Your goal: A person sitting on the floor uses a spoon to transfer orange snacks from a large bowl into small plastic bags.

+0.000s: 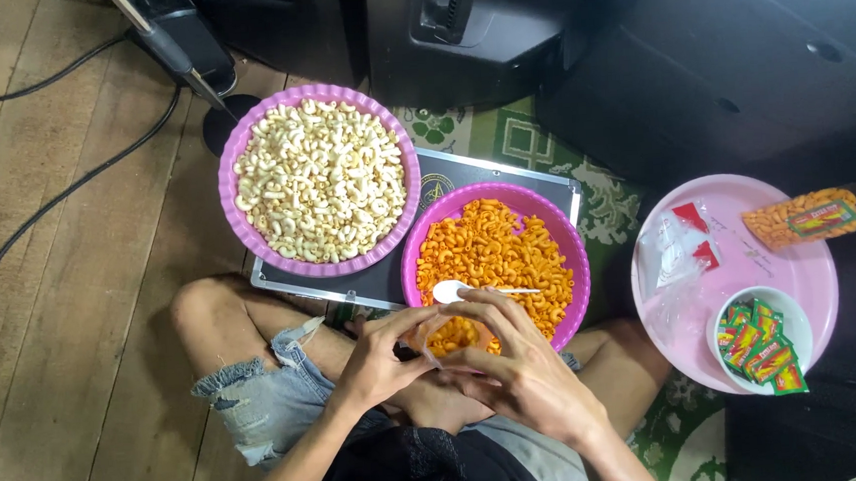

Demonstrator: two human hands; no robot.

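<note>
I sit cross-legged on the floor with both hands together over my lap, at the near rim of a purple bowl (pixel 558 225) of orange macaroni snacks. My left hand (pixel 384 360) and my right hand (pixel 515 364) meet fingertip to fingertip, pinching what looks like a small clear plastic bag (pixel 438 345) with orange pieces behind it. The fingers hide most of the bag. A white plastic spoon (pixel 451 291) lies on the orange snacks just beyond my fingers. Further left stands a larger purple bowl (pixel 231 173) heaped with pale macaroni snacks.
Both bowls rest on a flat dark case with a metal edge (pixel 297 284). At the right, a pink round tray (pixel 814 276) holds clear bags, red sachets, a packed bag of orange snacks (pixel 808 217) and a white bowl (pixel 798 327) of green-red sachets. Black cables cross the wooden floor (pixel 65 292).
</note>
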